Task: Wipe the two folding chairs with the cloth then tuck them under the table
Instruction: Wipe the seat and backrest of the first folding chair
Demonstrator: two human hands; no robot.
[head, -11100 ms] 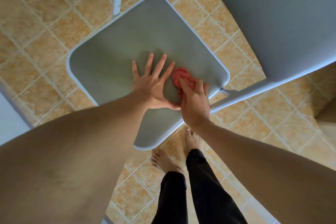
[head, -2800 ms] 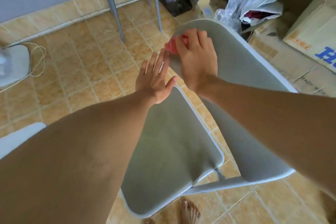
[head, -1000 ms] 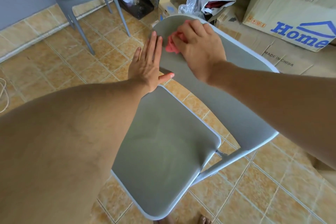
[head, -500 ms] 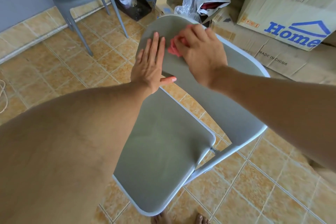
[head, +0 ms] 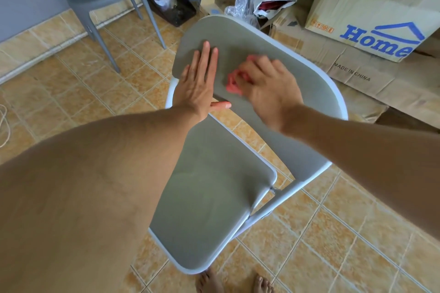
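While the chair backrest (head: 238, 38) is steadied by the straight-fingered left hand (head: 197, 88), the cloth (head: 232, 82) is gripped by the right hand (head: 269, 95); tucking is judged undone.

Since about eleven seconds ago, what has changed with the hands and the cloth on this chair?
The right hand, gripping the red cloth, moved from the seat up to the backrest, then slid from its upper edge toward the middle. The left hand also left the seat and now rests flat on the backrest. Unchanged: the grip on the cloth; the seat folded down.
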